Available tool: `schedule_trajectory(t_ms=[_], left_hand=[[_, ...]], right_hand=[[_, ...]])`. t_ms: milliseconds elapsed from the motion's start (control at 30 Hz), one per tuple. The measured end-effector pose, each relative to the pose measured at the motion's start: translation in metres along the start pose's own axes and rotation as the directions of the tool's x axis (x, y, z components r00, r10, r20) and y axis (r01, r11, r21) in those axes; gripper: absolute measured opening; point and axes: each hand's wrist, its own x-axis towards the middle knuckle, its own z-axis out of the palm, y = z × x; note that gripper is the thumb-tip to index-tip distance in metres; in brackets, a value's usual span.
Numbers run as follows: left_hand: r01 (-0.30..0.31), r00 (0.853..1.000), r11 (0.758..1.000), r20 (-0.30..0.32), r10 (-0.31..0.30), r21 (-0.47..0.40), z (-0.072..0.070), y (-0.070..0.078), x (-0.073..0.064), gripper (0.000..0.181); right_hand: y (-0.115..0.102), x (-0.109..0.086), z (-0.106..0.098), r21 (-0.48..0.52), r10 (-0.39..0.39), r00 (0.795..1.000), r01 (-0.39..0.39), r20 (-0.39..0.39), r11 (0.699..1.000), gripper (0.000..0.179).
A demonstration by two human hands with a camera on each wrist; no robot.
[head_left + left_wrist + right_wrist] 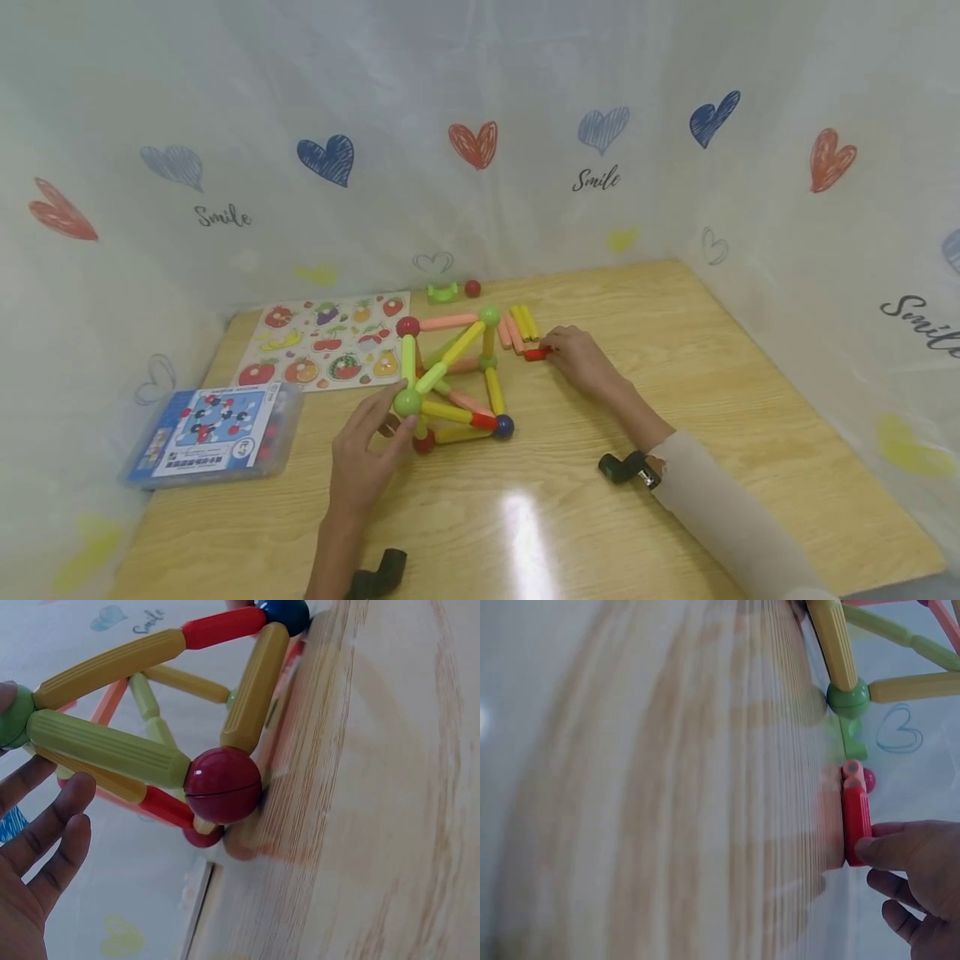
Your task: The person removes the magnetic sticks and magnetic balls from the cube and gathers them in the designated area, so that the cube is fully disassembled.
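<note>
A frame of coloured magnetic rods and balls [448, 412] stands on the table in the head view. My left hand [366, 450] pinches its near green ball [407, 402] between thumb and fingers. In the left wrist view, a light-green rod [109, 748] runs from that ball to a dark red ball [223, 784] resting on the table. To the right of the frame, my right hand [581, 360] pinches the end of a short red rod [536, 355]. The right wrist view shows this red rod [856, 825] lying on the tabletop, thumb and forefinger at its end.
Pink rods [513, 332] and yellow rods [524, 322] lie beyond the red rod. A green curved piece [442, 293] and a loose red ball [472, 288] sit at the back. At left are a fruit picture board [300, 342] and a plastic box [213, 433] with a printed card.
</note>
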Motion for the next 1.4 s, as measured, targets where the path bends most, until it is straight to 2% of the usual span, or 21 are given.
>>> schedule_trajectory(t_ms=[133, 267, 367, 500, 567, 800, 1033, 1133, 1267, 1400], left_hand=[[0.012, 1.000, 1.000, 0.002, -0.012, 0.018, -0.002, 0.000, 0.001, 0.052], [0.009, 1.000, 1.000, 0.005, -0.009, 0.024, -0.002, 0.000, 0.001, 0.052], [0.011, 1.000, 1.000, 0.006, -0.011, 0.018, -0.002, -0.001, 0.000, 0.052], [0.005, 1.000, 1.000, 0.000, -0.005, 0.013, -0.002, -0.001, -0.001, 0.052], [0.000, 1.000, 1.000, -0.004, 0.000, 0.009, -0.002, -0.002, -0.001, 0.052], [0.010, 1.000, 1.000, 0.007, -0.010, 0.021, -0.002, -0.001, 0.000, 0.052], [-0.007, 1.000, 0.999, 0.001, 0.007, 0.031, -0.003, 0.001, 0.002, 0.052], [-0.014, 1.000, 0.999, -0.008, 0.015, 0.036, -0.002, 0.001, 0.001, 0.053], [-0.014, 1.000, 0.999, -0.014, 0.014, 0.032, -0.001, 0.000, 0.000, 0.055], [-0.019, 1.000, 0.999, -0.017, 0.020, 0.029, 0.000, -0.001, -0.001, 0.055]], right_hand=[[0.000, 0.002, -0.001, -0.009, -0.009, 1.000, 0.009, 0.015, 1.000, 0.016], [-0.002, 0.001, 0.001, -0.051, -0.015, 0.999, 0.017, 0.035, 0.999, 0.025], [-0.005, 0.002, 0.004, -0.040, -0.069, 0.997, 0.071, 0.039, 0.997, 0.029], [-0.009, 0.006, 0.007, 0.014, -0.171, 0.985, 0.170, 0.029, 0.985, 0.023], [-0.011, 0.008, 0.009, 0.017, -0.186, 0.982, 0.186, 0.028, 0.982, 0.020], [-0.012, 0.018, 0.016, -0.024, -0.096, 0.993, 0.098, 0.073, 0.995, 0.018], [-0.016, 0.018, 0.017, -0.059, -0.117, 0.986, 0.125, 0.123, 0.990, 0.018], [-0.016, 0.013, 0.016, -0.019, -0.103, 0.985, 0.106, 0.140, 0.994, 0.023], [-0.012, 0.006, 0.011, 0.040, -0.062, 0.992, 0.058, 0.113, 0.998, 0.032], [-0.007, 0.000, 0.005, 0.016, -0.056, 0.997, 0.055, 0.046, 0.998, 0.026]])
